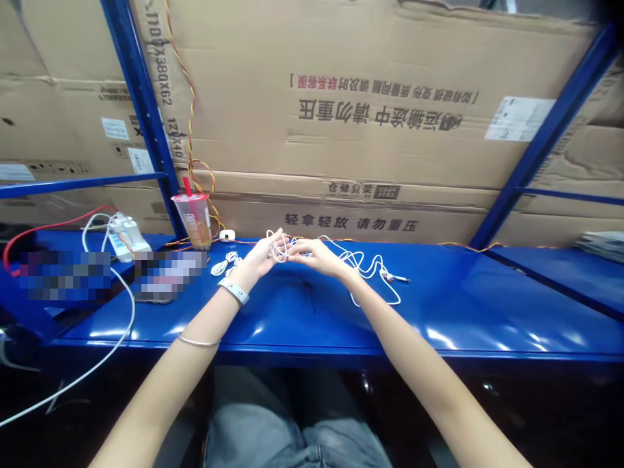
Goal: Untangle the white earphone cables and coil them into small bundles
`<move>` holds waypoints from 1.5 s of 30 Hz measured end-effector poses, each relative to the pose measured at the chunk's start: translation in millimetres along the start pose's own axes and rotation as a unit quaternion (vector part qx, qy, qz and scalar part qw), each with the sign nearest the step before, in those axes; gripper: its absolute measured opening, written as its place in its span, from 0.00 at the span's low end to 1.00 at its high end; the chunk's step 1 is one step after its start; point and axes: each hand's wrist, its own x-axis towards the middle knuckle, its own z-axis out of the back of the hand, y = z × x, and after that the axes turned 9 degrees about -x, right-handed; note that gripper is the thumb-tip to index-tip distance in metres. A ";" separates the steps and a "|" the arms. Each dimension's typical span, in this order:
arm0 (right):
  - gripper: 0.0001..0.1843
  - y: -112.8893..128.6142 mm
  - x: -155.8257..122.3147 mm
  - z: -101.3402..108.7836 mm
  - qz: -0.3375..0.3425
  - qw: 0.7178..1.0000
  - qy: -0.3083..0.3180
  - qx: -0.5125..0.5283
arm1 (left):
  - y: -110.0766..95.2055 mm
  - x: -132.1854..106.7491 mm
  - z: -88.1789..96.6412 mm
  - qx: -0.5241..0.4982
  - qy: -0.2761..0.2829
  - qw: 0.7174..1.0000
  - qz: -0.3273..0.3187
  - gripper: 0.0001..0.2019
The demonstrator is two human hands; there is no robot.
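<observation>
A person sat at a glossy blue steel workbench (439,312), both bare forearms reaching forward, with a white earphone cable (370,270) gathered between the hands. The left hand (260,255) was narrow, its fingertips drawn up together, and small loops of the cable bunched at them, apparently pinched there. The right hand (314,255) was flatter, its fingers (297,248) stretched leftward until they almost met the left hand's. Whether they gripped the cable could not be told. From the loops, the cable's long run trailed rightward along the bench in loose curves and ended in a small metal jack plug (397,278), so that free length lay on the right hand's side, closer to it than to the left.

Left of the cable lay a small white coiled bundle (225,263), then a clear plastic cup (192,221) with a red straw, and farther left a white power strip (127,237) with a red wire. Two pixelated patches hid whatever lay near it. Behind the cable stood large cardboard cartons (341,97) in a blue steel rack.
</observation>
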 end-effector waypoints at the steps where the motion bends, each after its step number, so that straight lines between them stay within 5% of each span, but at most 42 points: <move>1: 0.10 -1.0 0.1 -1.7 -0.003 1.000 0.003 0.001 | -0.4 -0.1 -1.1 -0.015 -0.004 1.000 -0.008 0.06; 8: 0.09 -30.3 -3.8 -3.8 -0.086 0.996 -0.009 -0.016 | -18.0 -3.3 -2.4 -0.160 0.024 0.984 -0.072 0.08; 13: 0.05 -50.5 -12.1 12.5 -0.166 0.986 0.027 0.013 | -29.7 -5.6 1.5 -0.169 0.039 0.980 -0.100 0.09; 17: 0.10 -44.3 -14.2 24.1 -0.215 0.968 -0.027 0.124 | -20.1 -5.0 0.9 -0.024 0.013 0.994 -0.108 0.08; 21: 0.14 -29.4 -10.4 23.7 -0.203 0.959 -0.106 0.167 | 2.7 -6.6 -3.7 0.188 0.022 0.977 -0.100 0.16; 31: 0.15 -16.2 0.8 -5.9 -0.172 0.948 -0.210 0.166 | 24.7 -13.3 -11.9 0.281 0.156 0.945 -0.066 0.19; 38: 0.13 -15.6 -1.0 -0.7 -0.169 0.957 -0.205 0.118 | 31.9 -6.1 -10.6 0.207 0.141 0.965 -0.074 0.16; 45: 0.11 -27.4 -11.8 18.5 -0.241 0.948 -0.076 0.194 | 17.5 -0.3 -10.3 0.057 0.025 0.979 -0.193 0.10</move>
